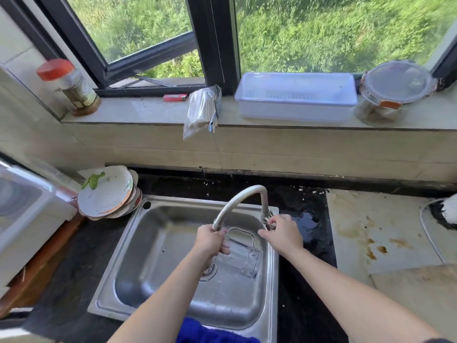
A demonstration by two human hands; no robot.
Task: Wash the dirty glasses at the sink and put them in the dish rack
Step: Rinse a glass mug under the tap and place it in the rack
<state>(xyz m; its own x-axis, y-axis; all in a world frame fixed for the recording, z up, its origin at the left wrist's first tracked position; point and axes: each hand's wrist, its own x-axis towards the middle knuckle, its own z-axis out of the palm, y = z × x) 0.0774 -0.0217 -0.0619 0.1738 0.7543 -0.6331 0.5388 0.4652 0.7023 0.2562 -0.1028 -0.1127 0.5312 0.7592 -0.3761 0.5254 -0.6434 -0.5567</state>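
Observation:
A clear glass mug (243, 258) with a handle lies tilted on its side over the steel sink (158, 246), just below the spout of the curved faucet (237, 199). My left hand (211, 240) grips the mug at its rim. My right hand (282, 231) is at the base of the faucet, its fingers curled round the tap handle (269, 225). I cannot tell whether water is running. A white lidded plastic dish rack (296, 96) stands on the window sill above the sink.
Stacked dirty plates (106, 191) lean at the sink's back left corner. A white appliance (27, 214) stands at the left. The sill holds a red-capped jar (70, 87), a lighter (174, 97), bagged chopsticks (201, 110) and a glass container (390, 92). A blue cloth (197, 332) lies on the sink's front edge.

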